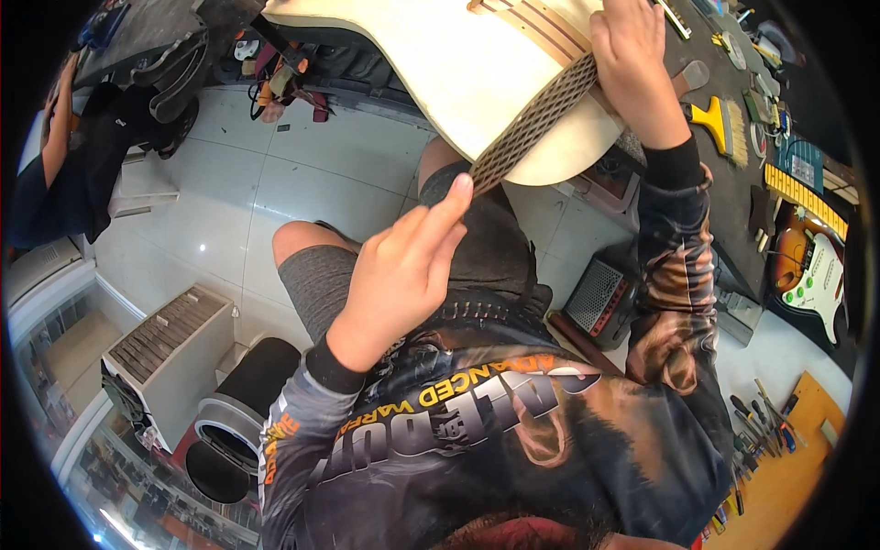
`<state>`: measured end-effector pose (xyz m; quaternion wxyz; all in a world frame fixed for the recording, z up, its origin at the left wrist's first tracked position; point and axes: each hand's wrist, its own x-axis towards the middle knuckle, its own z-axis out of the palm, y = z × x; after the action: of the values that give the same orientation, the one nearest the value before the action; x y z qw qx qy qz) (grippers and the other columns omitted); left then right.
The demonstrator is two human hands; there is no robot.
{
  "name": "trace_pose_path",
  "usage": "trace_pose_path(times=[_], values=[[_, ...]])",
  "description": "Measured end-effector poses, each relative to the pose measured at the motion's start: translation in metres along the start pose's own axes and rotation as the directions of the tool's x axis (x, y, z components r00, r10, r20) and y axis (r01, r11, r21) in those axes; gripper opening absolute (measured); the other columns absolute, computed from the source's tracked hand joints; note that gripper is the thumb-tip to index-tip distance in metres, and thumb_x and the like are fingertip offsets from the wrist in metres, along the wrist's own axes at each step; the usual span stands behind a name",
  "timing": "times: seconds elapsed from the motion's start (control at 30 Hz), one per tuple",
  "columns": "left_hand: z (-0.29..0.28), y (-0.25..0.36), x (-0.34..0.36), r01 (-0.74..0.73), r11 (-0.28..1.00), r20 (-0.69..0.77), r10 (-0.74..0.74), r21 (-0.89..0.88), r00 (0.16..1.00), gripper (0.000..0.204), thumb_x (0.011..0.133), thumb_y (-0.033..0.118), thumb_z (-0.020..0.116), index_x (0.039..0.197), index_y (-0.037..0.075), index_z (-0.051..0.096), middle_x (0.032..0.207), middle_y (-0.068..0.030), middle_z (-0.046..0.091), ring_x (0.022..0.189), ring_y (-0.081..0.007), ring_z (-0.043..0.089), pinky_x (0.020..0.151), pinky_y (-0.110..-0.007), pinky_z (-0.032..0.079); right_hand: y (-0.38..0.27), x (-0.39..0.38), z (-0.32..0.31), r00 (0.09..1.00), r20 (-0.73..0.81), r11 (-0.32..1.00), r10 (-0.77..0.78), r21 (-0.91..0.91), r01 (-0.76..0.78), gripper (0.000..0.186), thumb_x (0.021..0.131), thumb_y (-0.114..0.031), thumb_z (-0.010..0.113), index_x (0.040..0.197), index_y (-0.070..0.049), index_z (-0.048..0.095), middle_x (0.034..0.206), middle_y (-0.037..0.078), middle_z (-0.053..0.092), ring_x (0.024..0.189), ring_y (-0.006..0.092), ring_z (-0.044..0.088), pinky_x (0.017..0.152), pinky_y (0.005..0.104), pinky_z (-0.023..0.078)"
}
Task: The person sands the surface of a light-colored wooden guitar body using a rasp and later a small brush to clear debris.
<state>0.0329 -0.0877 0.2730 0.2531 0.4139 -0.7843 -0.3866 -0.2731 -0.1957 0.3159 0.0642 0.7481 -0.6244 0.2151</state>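
A pale, unpainted wooden guitar body (431,64) lies at the top of the view, with striped wood strips (536,23) along its middle. A long saw rasp (534,119) with an open lattice blade lies slantwise across its lower edge. My right hand (631,50) is closed around the rasp's upper end, and the grip under it is hidden. At the lower end, my left hand (403,266) holds the tip with its index finger stretched along it; the thumb is out of sight.
On the dark bench at right are a yellow brush (720,126), a fretted neck (807,197) and a sunburst guitar body (811,284). Several screwdrivers (765,426) lie lower right. A speaker box (596,298) and a slatted cabinet (174,335) stand on the floor. Another person (69,174) sits at left.
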Motion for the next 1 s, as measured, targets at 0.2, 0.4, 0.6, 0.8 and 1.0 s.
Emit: trace_pose_path(times=[0.2,0.4,0.6,0.8,1.0], values=[[0.003,-0.009,-0.085,0.027,0.999,-0.06,-0.029,-0.024,0.998,0.057,0.092,0.0,0.072,0.148,0.004,0.06,0.085,-0.0161,0.066,0.073,-0.0358,0.067,0.068,-0.043,0.057,-0.058,-0.033,0.01,0.987,0.069,0.988,-0.143,0.067,0.139,0.039,0.099,0.003,0.052,0.137,-0.006,0.051,0.145,0.017,0.052,0.153,0.0459,0.033,0.127,0.0655,0.015],[0.015,0.004,0.001,-0.018,1.0,-0.156,0.016,-0.01,0.988,0.056,0.095,0.002,0.069,0.15,0.007,0.057,0.09,-0.0152,0.069,0.079,-0.0366,0.068,0.071,-0.045,0.056,0.005,0.025,0.008,0.987,-0.015,0.984,-0.16,-0.078,0.159,0.045,0.103,-0.001,0.046,0.147,-0.005,0.044,0.145,0.017,0.051,0.151,0.0485,0.033,0.125,0.0651,0.02],[0.022,-0.004,-0.076,-0.003,1.0,-0.177,0.002,-0.006,0.984,0.057,0.094,-0.001,0.07,0.149,0.006,0.058,0.097,-0.0201,0.071,0.083,-0.0388,0.071,0.073,-0.046,0.058,-0.053,-0.019,0.008,0.982,0.121,0.982,-0.142,0.139,0.125,0.046,0.102,-0.001,0.051,0.147,-0.007,0.045,0.151,0.021,0.047,0.157,0.047,0.025,0.128,0.0651,0.012],[0.02,0.007,-0.013,0.064,0.996,-0.203,-0.074,-0.057,0.976,0.058,0.094,-0.002,0.069,0.15,0.005,0.057,0.1,-0.0217,0.072,0.086,-0.0404,0.072,0.077,-0.045,0.058,0.006,0.042,0.026,0.97,-0.032,0.97,-0.243,-0.005,0.243,0.04,0.107,-0.012,0.049,0.146,-0.002,0.045,0.148,0.023,0.049,0.153,0.0485,0.031,0.127,0.0634,0.017],[0.031,0.013,-0.079,0.117,0.992,-0.176,-0.122,-0.037,0.977,0.058,0.095,-0.001,0.069,0.151,0.004,0.056,0.096,-0.0212,0.071,0.081,-0.04,0.07,0.075,-0.044,0.058,-0.046,0.0,0.008,0.961,0.148,0.958,-0.232,0.207,0.199,0.046,0.104,-0.005,0.05,0.149,-0.004,0.045,0.156,0.023,0.044,0.158,0.0466,0.026,0.129,0.062,0.014]])
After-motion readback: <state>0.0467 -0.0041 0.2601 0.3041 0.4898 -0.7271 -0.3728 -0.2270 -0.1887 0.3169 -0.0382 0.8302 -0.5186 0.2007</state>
